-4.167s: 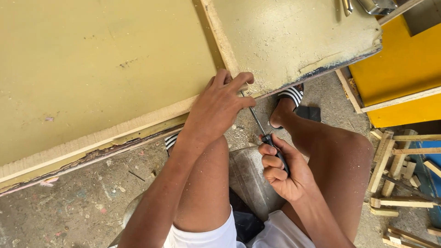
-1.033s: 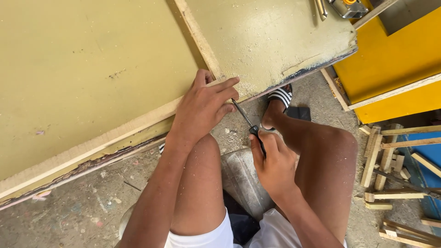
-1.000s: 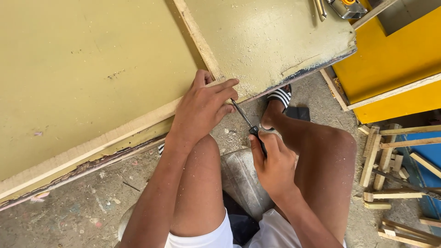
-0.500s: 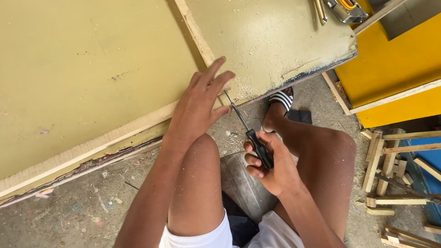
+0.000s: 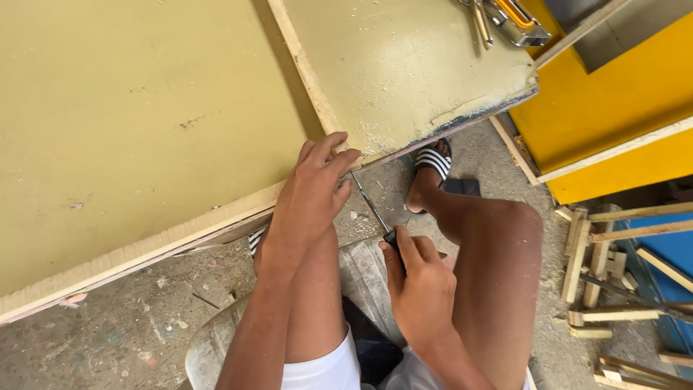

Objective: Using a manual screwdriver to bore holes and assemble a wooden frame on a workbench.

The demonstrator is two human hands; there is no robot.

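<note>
Left hand [image 5: 312,191] lies fingers-spread on the olive panel [image 5: 144,108] edge, steadying it, while right hand [image 5: 419,285] fingers clench the screwdriver [image 5: 372,208], its tip just beneath the left fingertips.

A single head-worn camera looks steeply down from above a seated person, close over the lap and knees. The left hand [image 5: 310,195] and right hand [image 5: 422,289] sit near the frame's centre, at arm's length from the lens. The view faces forward and down onto an olive-painted board [image 5: 144,108] filling the upper left, with the concrete floor [image 5: 108,339] along the bottom and a yellow panel [image 5: 613,108] at the upper right edge. No second view shares the scene.
</note>
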